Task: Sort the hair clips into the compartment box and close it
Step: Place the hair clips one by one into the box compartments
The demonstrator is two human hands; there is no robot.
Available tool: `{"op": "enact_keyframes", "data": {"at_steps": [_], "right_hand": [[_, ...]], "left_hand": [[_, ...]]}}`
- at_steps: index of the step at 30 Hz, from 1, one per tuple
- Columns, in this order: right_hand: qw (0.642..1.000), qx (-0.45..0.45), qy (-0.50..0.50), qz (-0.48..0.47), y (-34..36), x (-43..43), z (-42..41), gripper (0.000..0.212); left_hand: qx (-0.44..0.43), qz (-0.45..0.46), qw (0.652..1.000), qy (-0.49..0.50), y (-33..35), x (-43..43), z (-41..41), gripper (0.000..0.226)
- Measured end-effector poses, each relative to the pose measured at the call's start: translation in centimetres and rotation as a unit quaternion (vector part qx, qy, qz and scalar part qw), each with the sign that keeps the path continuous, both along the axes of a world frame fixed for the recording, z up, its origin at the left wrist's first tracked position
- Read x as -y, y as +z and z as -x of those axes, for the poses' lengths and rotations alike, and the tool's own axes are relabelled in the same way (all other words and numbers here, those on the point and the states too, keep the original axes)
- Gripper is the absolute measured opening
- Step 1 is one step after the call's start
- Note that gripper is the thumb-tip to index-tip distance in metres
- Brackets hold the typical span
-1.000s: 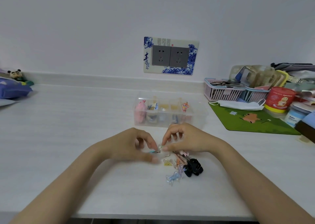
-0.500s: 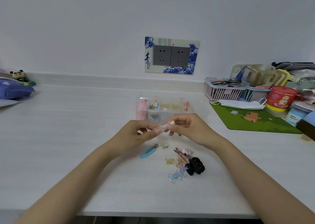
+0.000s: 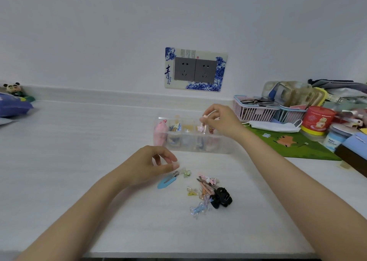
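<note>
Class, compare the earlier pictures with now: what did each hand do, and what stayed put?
The right hand carried the pink clip forward over the compartment box. The left hand let go of it and dropped beside the blue clip. Box and loose clips stayed put.

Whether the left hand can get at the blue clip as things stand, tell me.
Probably yes: the left hand hovers right beside the blue clip, seemingly empty, with nothing between them.
</note>
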State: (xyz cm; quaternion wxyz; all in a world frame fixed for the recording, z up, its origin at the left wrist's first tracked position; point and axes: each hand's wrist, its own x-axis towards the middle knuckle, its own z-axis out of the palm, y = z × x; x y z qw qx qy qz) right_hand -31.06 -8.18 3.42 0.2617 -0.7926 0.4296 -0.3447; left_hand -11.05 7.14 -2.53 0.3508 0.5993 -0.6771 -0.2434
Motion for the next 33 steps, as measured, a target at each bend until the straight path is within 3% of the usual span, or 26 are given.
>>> {"op": "enact_keyframes", "data": {"at_steps": [6, 9, 14, 18, 23, 33], "right_hand": [[0.993, -0.091, -0.032, 0.066, -1.1, 0.5, -0.2, 0.013], [0.992, -0.041, -0.028, 0.113, -1.4, -1.0, 0.1, 0.011], [0.988, 0.033, 0.076, 0.131, -2.7, -5.1, 0.5, 0.009], [0.988, 0.064, 0.134, 0.027, -3.8, -6.7, 0.2, 0.006], [0.965, 0.148, 0.194, -0.094, -4.1, -7.4, -0.7, 0.005], [0.954, 0.242, 0.139, -0.112, -3.3, -6.7, 0.1, 0.008]], "left_hand": [[0.058, -0.024, 0.998, -0.014, -0.1, -0.1, -0.2, 0.027], [0.096, -0.037, 0.995, -0.015, 0.0, -0.2, -0.5, 0.028], [0.121, -0.043, 0.992, -0.010, 0.5, -0.4, -0.8, 0.019], [0.066, -0.025, 0.998, -0.002, 0.7, -0.6, -0.8, 0.016], [-0.090, 0.057, 0.994, 0.028, 1.3, -0.5, 0.4, 0.018], [-0.147, 0.129, 0.980, 0.035, 2.3, 2.6, 3.3, 0.017]]}}
